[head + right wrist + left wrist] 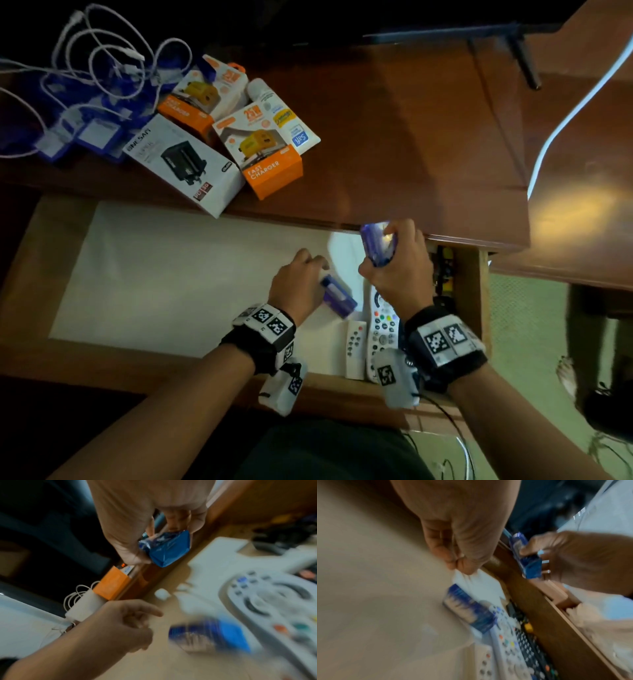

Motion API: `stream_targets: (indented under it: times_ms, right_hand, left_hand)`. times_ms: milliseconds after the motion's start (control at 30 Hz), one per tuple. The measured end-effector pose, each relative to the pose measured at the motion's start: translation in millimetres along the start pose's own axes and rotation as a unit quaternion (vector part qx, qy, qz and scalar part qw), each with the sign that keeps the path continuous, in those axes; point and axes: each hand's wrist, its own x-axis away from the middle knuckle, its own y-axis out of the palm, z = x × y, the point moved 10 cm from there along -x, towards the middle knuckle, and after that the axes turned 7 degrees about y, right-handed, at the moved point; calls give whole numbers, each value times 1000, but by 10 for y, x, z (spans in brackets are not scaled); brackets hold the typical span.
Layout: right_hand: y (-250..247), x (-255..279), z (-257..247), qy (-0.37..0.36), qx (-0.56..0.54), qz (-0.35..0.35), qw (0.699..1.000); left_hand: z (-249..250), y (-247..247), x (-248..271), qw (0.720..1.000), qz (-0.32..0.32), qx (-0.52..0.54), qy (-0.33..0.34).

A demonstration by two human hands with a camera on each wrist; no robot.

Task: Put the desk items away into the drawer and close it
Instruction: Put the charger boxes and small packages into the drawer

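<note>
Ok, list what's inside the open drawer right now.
In the drawer, on white liner paper: a blue packet, a small white remote, a larger white remote and a black remote by the right wall. The hands and desk edge cover the rest.

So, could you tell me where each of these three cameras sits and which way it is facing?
Head: worn on the head, looking down at the open drawer and desk; both forearms, left hand and right hand show.
Left wrist: looks along the left hand's pinched fingers into the drawer; the right hand shows opposite.
Right wrist: looks along the right hand gripping a blue packet; the left hand shows below.
Shared: all three show the second blue packet lying in the drawer beside the white remote.
</note>
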Motion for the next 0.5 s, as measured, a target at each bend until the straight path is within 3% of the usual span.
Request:
stream_targets:
  times_ms: [167, 367, 500]
  right_hand:
    - [242, 184, 241, -3, -92, -11, 996]
    - [407, 147, 656, 79, -62, -67, 993]
    - [423, 129, 877, 120, -66, -83, 987]
  left_hand:
    - [-103, 472, 47, 993, -115, -33, -20]
    - [-4, 722, -82, 984, -180, 1, 14]
    - [96, 827, -154, 977, -206, -40, 33]
